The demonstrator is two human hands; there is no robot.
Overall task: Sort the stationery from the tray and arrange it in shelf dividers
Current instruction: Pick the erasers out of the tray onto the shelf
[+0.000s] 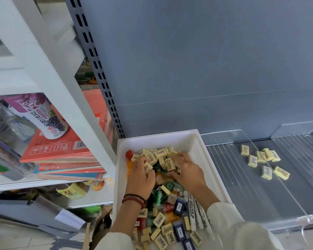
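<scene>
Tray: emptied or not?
Not emptied. The tray holds a heap of erasers, markers and other small items; only a few lie on the shelf.

Bright, even daylight with soft shadows; wide-angle bending at the edges, slight blur at the left, faint glare on clear dividers (257, 150)

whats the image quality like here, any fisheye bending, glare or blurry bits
head view: wide-angle bending makes the slotted upright and white rack post lean; light is soft and even, only faint shadows under the loose yellow erasers at right; pale glare streaks the clear divider; the right sleeve at the bottom edge and the clear bottle at far left look soft
</scene>
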